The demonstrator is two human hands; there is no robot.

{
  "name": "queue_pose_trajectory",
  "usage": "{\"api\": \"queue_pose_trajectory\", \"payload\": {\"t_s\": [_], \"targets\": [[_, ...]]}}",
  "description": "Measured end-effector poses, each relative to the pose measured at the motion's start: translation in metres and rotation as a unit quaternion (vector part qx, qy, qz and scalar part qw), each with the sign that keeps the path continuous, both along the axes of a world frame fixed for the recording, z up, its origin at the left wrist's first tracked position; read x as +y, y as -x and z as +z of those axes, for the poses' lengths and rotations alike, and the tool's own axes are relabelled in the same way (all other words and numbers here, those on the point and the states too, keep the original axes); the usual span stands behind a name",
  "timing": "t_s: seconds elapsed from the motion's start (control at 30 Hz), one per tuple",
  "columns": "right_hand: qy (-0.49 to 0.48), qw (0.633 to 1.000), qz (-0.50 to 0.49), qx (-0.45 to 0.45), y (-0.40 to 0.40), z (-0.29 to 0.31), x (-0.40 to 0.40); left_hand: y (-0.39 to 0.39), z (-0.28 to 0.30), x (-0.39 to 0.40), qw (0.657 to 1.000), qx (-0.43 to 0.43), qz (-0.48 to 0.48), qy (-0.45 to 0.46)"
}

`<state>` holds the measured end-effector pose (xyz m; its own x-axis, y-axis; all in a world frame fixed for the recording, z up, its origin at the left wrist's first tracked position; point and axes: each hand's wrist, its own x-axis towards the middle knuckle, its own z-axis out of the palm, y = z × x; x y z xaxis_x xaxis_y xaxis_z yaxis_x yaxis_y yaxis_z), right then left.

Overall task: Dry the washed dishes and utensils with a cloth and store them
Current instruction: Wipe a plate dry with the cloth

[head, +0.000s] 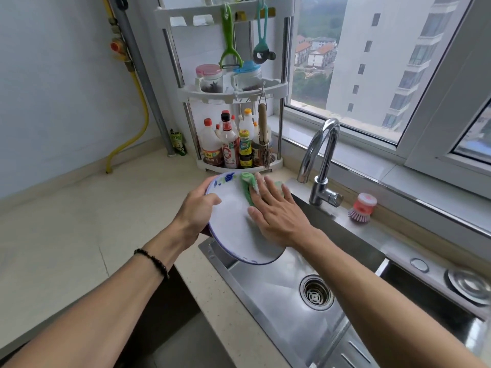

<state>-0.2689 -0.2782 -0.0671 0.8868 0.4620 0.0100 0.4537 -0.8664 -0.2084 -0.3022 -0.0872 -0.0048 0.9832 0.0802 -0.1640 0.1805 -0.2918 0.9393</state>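
A white plate [233, 229] with a blue rim and blue-green painted marks is held tilted above the left edge of the steel sink [281, 309]. My left hand [198, 208] grips its left rim, thumb on the face. My right hand [279, 211] lies flat on the plate's upper right part with straight, spread fingers, pressing a green cloth [248, 188] against it. Most of the cloth is hidden under that hand.
A chrome faucet [321, 166] rises behind the sink, and a pink dish brush [362, 208] stands on the ledge to its right. A white corner rack [233, 91] holds sauce bottles [231, 144], jars and hanging tools. Pale countertop [79, 221] stretches left. A window is at right.
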Motion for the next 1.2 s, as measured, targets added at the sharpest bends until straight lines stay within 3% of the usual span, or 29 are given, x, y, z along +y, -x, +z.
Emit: {"api": "queue_pose_trajectory", "payload": {"t_s": [0.2,0.4,0.53,0.63,0.73,0.83,0.93,1.1,1.2], "targets": [[-0.120,0.981,0.086,0.127,0.052,0.002,0.018,-0.017,-0.004,0.007,0.998,-0.044,0.051,-0.012],[-0.087,0.993,0.068,0.041,0.022,0.014,0.030,-0.009,-0.010,0.000,0.998,0.007,-0.036,0.048],[-0.045,0.995,0.015,0.092,0.008,0.010,0.008,-0.013,-0.010,0.005,0.998,-0.024,0.024,0.051],[-0.068,0.986,0.088,0.125,0.036,0.006,0.012,-0.018,-0.013,0.008,0.995,-0.047,0.071,0.044],[-0.115,0.976,0.143,0.113,0.052,0.008,0.031,-0.014,-0.024,0.002,0.997,-0.022,0.053,0.055],[-0.111,0.985,0.105,0.077,0.027,0.009,0.030,-0.009,-0.027,-0.005,0.994,0.016,0.003,0.104],[-0.047,0.997,0.040,0.042,0.001,0.004,0.004,-0.008,-0.022,-0.003,0.995,-0.003,0.007,0.097],[-0.091,0.984,0.094,0.124,0.035,0.002,-0.017,-0.019,-0.014,0.008,0.991,-0.051,0.098,0.071],[-0.109,0.987,0.113,-0.020,0.044,-0.009,-0.014,-0.019,-0.010,0.010,0.988,-0.003,0.115,0.103]]}}
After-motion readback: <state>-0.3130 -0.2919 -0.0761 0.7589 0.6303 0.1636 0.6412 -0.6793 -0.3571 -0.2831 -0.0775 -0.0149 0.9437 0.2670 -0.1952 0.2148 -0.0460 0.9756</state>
